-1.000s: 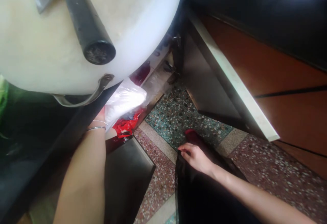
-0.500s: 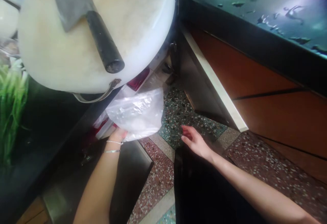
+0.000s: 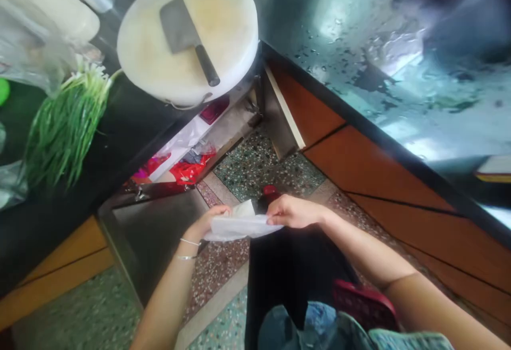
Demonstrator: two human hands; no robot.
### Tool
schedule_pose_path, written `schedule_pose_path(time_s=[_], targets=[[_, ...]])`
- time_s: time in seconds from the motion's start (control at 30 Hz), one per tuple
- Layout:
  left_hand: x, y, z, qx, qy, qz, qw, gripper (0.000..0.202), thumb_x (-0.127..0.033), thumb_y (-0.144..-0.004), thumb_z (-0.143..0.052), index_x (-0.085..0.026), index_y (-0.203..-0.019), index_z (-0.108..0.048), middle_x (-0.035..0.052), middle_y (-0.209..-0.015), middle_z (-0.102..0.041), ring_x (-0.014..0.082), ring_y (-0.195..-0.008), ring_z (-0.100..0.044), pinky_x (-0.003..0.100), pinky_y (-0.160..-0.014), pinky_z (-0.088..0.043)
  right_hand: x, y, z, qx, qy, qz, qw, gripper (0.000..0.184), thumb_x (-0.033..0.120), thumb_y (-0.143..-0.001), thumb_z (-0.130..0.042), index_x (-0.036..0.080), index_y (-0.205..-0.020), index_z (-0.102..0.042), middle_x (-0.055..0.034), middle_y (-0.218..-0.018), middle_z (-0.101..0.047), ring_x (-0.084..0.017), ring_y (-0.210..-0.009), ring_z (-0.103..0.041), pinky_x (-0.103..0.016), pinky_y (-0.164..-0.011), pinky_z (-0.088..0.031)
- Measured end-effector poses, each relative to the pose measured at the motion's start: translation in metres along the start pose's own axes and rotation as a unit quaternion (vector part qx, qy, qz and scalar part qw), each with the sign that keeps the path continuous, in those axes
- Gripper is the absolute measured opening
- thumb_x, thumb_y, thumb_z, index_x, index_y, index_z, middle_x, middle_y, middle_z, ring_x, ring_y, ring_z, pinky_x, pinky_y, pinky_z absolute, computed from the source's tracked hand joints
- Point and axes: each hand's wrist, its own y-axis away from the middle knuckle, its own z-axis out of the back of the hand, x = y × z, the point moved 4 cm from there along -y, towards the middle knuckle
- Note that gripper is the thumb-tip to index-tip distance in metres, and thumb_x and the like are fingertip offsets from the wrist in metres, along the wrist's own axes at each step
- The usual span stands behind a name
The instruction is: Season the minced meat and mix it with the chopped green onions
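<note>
A white, translucent plastic bag (image 3: 239,228) is stretched level between my two hands, above the floor in front of my body. My left hand (image 3: 209,221), with two thin bracelets at the wrist, grips its left end. The fingers of my right hand (image 3: 293,211) are closed on its right end. Ahead, on the dark counter, lies a thick round white chopping board (image 3: 227,19). A cleaver (image 3: 179,24) with a black handle rests flat on it, apart from both hands.
Green onions (image 3: 67,126) lie on the counter at the left. Below, a cupboard with red and clear bags (image 3: 189,169) stands open, its left door (image 3: 159,233) and right door (image 3: 279,110) swung out. A wet metal worktop (image 3: 359,73) runs along the right.
My left hand has brought the plastic bag away from the cupboard, towards my body. My right hand, empty before, has taken hold of its other end. My view has drawn back from the board.
</note>
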Motion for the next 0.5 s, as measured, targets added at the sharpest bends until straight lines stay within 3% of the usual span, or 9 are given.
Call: schedule_pose_path(time_s=[0.07, 0.1, 0.17, 0.23, 0.27, 0.3, 0.37, 0.4, 0.5], targets=[[-0.001, 0.015, -0.018, -0.016, -0.041, -0.064, 0.997, 0.029, -0.042, -0.059, -0.069, -0.017, -0.069, -0.058, 0.0019, -0.067, -0.059, 0.0169, -0.063, -0.053, 0.030, -0.065, -0.047, 0.012, 0.028, -0.035, 0.023, -0.106, -0.047, 0.993, 0.041, 0.049, -0.088, -0.060, 0.012, -0.074, -0.068, 0.0005, -0.064, -0.055, -0.008, -0.057, -0.045, -0.021, -0.055, -0.035], [-0.004, 0.025, -0.028, -0.050, -0.069, -0.112, 0.990, 0.026, -0.040, -0.062, -0.068, -0.017, -0.070, -0.059, 0.0025, -0.070, -0.061, 0.0178, -0.068, -0.056, 0.030, -0.068, -0.048, 0.016, 0.042, -0.053, 0.011, -0.151, -0.076, 0.985, 0.043, 0.053, -0.084, -0.064, 0.012, -0.072, -0.067, 0.0020, -0.060, -0.052, -0.007, -0.053, -0.041, -0.021, -0.052, -0.032], [-0.010, 0.053, -0.051, -0.175, -0.109, -0.211, 0.956, 0.022, -0.037, -0.068, -0.065, -0.017, -0.077, -0.062, 0.0049, -0.081, -0.067, 0.0199, -0.081, -0.061, 0.031, -0.079, -0.051, 0.026, 0.065, -0.084, -0.060, -0.210, -0.123, 0.968, 0.046, 0.057, -0.076, -0.070, 0.013, -0.068, -0.065, 0.0032, -0.054, -0.047, -0.006, -0.048, -0.036, -0.021, -0.047, -0.027], [-0.011, 0.094, -0.081, -0.352, -0.062, -0.263, 0.896, 0.023, -0.038, -0.073, -0.063, -0.017, -0.083, -0.060, 0.0064, -0.087, -0.068, 0.0199, -0.086, -0.064, 0.031, -0.081, -0.053, 0.034, 0.085, -0.107, -0.171, -0.232, -0.150, 0.946, 0.045, 0.057, -0.069, -0.075, 0.014, -0.066, -0.064, 0.0027, -0.052, -0.048, -0.007, -0.047, -0.037, -0.022, -0.045, -0.027], [-0.008, 0.115, -0.101, -0.404, -0.024, -0.272, 0.873, 0.027, -0.042, -0.076, -0.064, -0.017, -0.085, -0.059, 0.0064, -0.085, -0.067, 0.0193, -0.083, -0.065, 0.031, -0.079, -0.055, 0.039, 0.094, -0.116, -0.222, -0.234, -0.160, 0.933, 0.043, 0.055, -0.067, -0.076, 0.014, -0.064, -0.063, 0.0022, -0.051, -0.050, -0.007, -0.046, -0.038, -0.022, -0.045, -0.028], [-0.005, 0.130, -0.125, -0.400, 0.013, -0.264, 0.878, 0.032, -0.048, -0.077, -0.064, -0.017, -0.084, -0.057, 0.0051, -0.077, -0.066, 0.0184, -0.074, -0.065, 0.030, -0.071, -0.056, 0.044, 0.104, -0.124, -0.262, -0.228, -0.171, 0.922, 0.042, 0.053, -0.066, -0.077, 0.014, -0.063, -0.062, 0.0018, -0.050, -0.051, -0.008, -0.046, -0.039, -0.022, -0.045, -0.029], [0.001, 0.146, -0.184, -0.244, 0.057, -0.206, 0.946, 0.046, -0.062, -0.078, -0.062, -0.017, -0.079, -0.057, 0.0050, -0.067, -0.064, 0.0196, -0.064, -0.066, 0.030, -0.057, -0.056, 0.053, 0.124, -0.136, -0.315, -0.199, -0.193, 0.908, 0.038, 0.049, -0.068, -0.074, 0.015, -0.059, -0.060, 0.0018, -0.048, -0.052, -0.007, -0.044, -0.040, -0.022, -0.045, -0.029], [0.002, 0.152, -0.212, -0.172, 0.056, -0.187, 0.966, 0.049, -0.065, -0.077, -0.063, -0.016, -0.079, -0.058, 0.0066, -0.070, -0.066, 0.0205, -0.067, -0.068, 0.029, -0.055, -0.056, 0.058, 0.136, -0.141, -0.332, -0.181, -0.202, 0.904, 0.037, 0.047, -0.071, -0.071, 0.015, -0.057, -0.060, 0.0019, -0.046, -0.052, -0.007, -0.043, -0.040, -0.021, -0.045, -0.029], [-0.003, 0.156, -0.279, -0.063, 0.044, -0.194, 0.978, 0.049, -0.064, -0.075, -0.066, -0.015, -0.081, -0.062, 0.0076, -0.074, -0.069, 0.0212, -0.070, -0.069, 0.028, -0.056, -0.056, 0.072, 0.180, -0.151, -0.386, -0.143, -0.220, 0.884, 0.031, 0.040, -0.074, -0.066, 0.014, -0.057, -0.061, 0.0019, -0.044, -0.053, -0.007, -0.041, -0.042, -0.020, -0.044, -0.028]])
